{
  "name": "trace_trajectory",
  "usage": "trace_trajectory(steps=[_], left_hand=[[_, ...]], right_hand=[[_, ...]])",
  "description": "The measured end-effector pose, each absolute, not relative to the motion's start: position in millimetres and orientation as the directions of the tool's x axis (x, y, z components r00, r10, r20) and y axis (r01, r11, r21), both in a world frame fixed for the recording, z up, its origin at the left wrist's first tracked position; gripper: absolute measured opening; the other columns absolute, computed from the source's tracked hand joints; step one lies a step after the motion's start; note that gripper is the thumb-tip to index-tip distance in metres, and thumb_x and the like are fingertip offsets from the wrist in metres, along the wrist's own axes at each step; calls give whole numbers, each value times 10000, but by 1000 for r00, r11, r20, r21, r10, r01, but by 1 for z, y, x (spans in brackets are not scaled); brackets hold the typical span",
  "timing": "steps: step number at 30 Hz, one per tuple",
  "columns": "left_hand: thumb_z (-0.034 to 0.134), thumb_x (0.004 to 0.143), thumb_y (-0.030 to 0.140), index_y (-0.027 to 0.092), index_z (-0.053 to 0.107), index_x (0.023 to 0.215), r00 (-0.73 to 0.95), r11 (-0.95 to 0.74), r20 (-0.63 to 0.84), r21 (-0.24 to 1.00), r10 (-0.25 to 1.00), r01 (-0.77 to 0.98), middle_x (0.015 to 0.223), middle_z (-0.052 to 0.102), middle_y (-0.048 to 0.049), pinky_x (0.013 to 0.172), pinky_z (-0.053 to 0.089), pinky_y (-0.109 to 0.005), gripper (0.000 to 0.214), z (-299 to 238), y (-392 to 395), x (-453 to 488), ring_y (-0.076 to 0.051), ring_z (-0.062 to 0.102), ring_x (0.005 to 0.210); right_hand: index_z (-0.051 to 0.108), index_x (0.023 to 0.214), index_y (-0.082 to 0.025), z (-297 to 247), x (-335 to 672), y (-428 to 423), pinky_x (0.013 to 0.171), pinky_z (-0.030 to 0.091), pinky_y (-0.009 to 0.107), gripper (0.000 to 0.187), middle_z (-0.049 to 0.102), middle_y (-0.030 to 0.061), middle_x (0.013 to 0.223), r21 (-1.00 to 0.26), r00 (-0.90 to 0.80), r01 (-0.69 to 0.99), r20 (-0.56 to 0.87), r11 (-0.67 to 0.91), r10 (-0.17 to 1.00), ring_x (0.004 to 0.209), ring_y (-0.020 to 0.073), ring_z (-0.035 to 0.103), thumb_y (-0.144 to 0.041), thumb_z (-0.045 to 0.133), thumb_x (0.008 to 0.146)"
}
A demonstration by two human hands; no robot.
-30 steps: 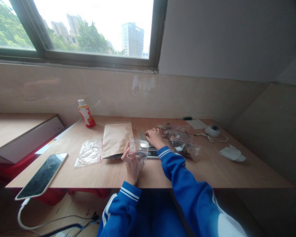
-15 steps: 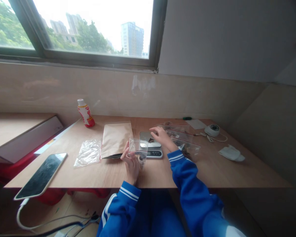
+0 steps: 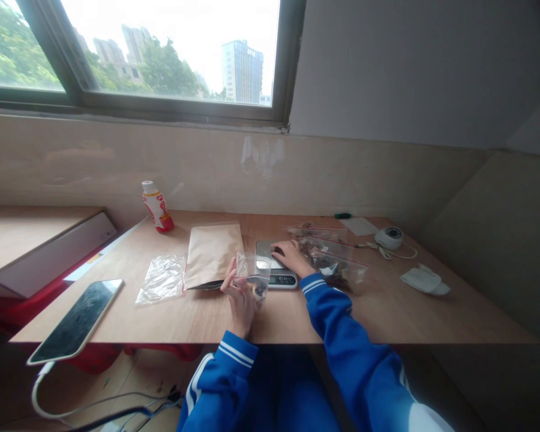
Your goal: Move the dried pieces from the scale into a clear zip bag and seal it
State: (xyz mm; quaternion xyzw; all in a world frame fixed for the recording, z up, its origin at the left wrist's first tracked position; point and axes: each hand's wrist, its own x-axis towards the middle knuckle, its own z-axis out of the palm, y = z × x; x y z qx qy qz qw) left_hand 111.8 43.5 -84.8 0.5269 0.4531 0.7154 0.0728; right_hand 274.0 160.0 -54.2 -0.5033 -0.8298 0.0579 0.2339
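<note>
My left hand [image 3: 239, 300] is closed on a small clear zip bag [image 3: 260, 279] with a red seal line, held upright in front of the scale's left side. Dark and pale bits show in its lower part; their kind is unclear. Over the metal top of a small digital kitchen scale [image 3: 282, 280], my right hand [image 3: 291, 255] reaches down with its fingers drawn together. At its fingertips is a dark brown dried piece [image 3: 278, 251], partly hidden by the fingers. To the right lie several zip bags [image 3: 339, 264] of dark dried pieces.
A brown paper pouch [image 3: 213, 252] and a folded clear plastic bag [image 3: 161, 279] lie left of the scale. Further left are a drink bottle [image 3: 157, 207] and a cabled phone [image 3: 76, 321]. A white camera [image 3: 388, 237], a paper sheet [image 3: 359, 226] and crumpled tissue [image 3: 425, 280] are at right.
My right hand has lowered onto the scale's top, and its fingers have closed in at the dark piece. My left hand keeps the zip bag in nearly the same place.
</note>
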Motion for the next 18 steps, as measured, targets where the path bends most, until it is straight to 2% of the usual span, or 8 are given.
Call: trace_trajectory(steps=[5,8,13,18], left_hand=[[315,946,199,193,254,1130,-435,-567,688,725,581,391,1396,354,-249,975,429,-540,195,-84,43,112,-261,417,1299],[316,946,193,197,252,1122,-432,-549,684,729,587,409,1397,357,-244,968,439,-527,187,-84,43,112,-254,428,1292],[321,946,196,209,256,1118,-432,-561,686,727,585,395,1393,370,-227,991,421,-524,184,-84,44,111,-245,412,1306],[326,946,222,210,267,1124,-442,-555,672,740,594,380,1392,374,-221,1001,405,-538,187,-85,44,112,-252,404,1311]], right_hand=[[685,957,-215,-57,264,156,1062,228,394,205,694,54,1052,-305,-378,820,348,485,858,1034,177,584,-200,487,908],[687,972,-226,-54,259,151,1051,275,366,200,693,51,1068,-280,-394,822,350,496,850,1039,178,587,-203,500,905],[630,1139,-214,-48,257,143,971,390,338,267,656,83,1168,-311,-371,822,345,478,862,1080,214,588,-215,533,891],[662,1041,-200,-50,256,146,940,418,343,213,690,73,1064,-398,-355,783,344,477,869,1028,211,608,-156,561,858]])
